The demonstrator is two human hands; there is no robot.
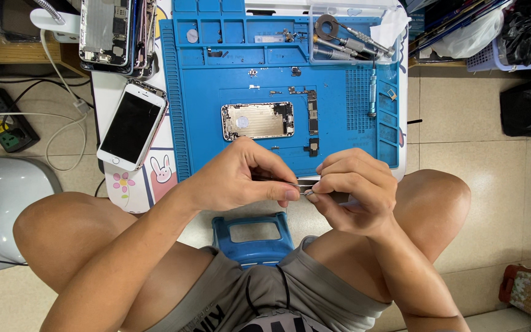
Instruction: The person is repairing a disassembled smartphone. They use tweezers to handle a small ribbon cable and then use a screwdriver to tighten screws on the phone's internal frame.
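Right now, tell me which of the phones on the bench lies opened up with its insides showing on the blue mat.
The opened phone shell at the blue mat's centre, metal interior exposed. The white phone lies left, off the mat, screen intact; the stacked phones sit at the top left.

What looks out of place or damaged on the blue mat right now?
Nothing looks spilled or broken. The opened phone shell lies flat mid-mat, small parts scattered around it on the blue mat. The left hand holds tweezers against a tiny part at the right hand.

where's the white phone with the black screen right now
In the head view, the white phone lies face up at the left, just off the blue mat's left edge, below the stack of opened phones.
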